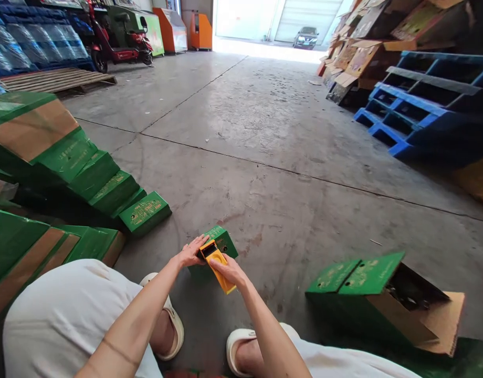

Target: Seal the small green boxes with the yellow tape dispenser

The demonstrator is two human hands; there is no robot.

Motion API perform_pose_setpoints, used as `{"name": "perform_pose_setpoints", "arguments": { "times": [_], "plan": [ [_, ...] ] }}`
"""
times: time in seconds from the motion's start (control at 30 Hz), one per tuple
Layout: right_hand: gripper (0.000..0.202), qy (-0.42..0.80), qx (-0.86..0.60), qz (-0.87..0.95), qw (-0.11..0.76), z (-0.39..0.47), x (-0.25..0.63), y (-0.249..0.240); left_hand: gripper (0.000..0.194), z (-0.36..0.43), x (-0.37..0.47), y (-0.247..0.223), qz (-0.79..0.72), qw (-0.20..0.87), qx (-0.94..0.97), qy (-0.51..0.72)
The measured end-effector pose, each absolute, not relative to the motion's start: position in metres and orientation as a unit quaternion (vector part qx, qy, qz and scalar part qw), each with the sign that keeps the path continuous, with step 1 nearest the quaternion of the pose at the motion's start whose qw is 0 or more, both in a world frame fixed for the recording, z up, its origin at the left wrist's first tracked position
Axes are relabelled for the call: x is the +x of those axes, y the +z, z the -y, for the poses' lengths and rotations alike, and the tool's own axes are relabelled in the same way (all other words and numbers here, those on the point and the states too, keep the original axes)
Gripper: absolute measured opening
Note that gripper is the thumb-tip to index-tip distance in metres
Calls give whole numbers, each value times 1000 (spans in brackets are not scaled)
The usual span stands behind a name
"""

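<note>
A small green carton [228,247] stands on the floor between my feet. My left hand [192,252] lies on its left side with the fingers stretched out, steadying it or resting on it. In my right hand [231,270] is a yellow handheld tool [221,274] with a dark opening at its upper end. That end is right by the carton's top edge and my left fingertips; whether it touches the carton I cannot tell. Its exact kind is not clear.
Green cartons [80,157] are stacked at left, with one single carton [145,212] beside them. An open green carton [355,281] with dark contents lies at right. Blue pallets [412,113] and a heap of cardboard boxes [355,60] stand farther right. A red scooter [123,52] is parked behind.
</note>
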State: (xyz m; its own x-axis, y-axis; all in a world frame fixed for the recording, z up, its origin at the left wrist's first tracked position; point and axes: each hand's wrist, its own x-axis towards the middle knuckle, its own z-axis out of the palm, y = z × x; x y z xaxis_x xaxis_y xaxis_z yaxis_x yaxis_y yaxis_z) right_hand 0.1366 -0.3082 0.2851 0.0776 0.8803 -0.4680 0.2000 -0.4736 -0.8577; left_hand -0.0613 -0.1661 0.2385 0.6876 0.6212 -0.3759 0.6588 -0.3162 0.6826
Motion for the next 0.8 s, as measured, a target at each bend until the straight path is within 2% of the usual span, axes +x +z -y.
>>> {"name": "perform_pose_setpoints", "arguments": {
  "times": [0.2, 0.33, 0.57, 0.67, 0.8],
  "plan": [
    [46, 559, -645, 424, 303, 321, 141, 295, 107, 182, -59, 247, -396, 426, 811, -62],
    [48, 578, -652, 394, 291, 354, 147, 311, 110, 186, -57, 250, -409, 409, 812, -70],
    [50, 615, -653, 353, 265, 432, 165, 311, 113, 176, -62, 247, -401, 413, 817, -11],
    [48, 611, -661, 337, 276, 437, 162, 308, 113, 174, -63, 245, -399, 416, 817, -1],
    [42, 557, -711, 348, 250, 424, 156, 302, 110, 170, -63, 242, -406, 411, 816, 3]
  ]
}}
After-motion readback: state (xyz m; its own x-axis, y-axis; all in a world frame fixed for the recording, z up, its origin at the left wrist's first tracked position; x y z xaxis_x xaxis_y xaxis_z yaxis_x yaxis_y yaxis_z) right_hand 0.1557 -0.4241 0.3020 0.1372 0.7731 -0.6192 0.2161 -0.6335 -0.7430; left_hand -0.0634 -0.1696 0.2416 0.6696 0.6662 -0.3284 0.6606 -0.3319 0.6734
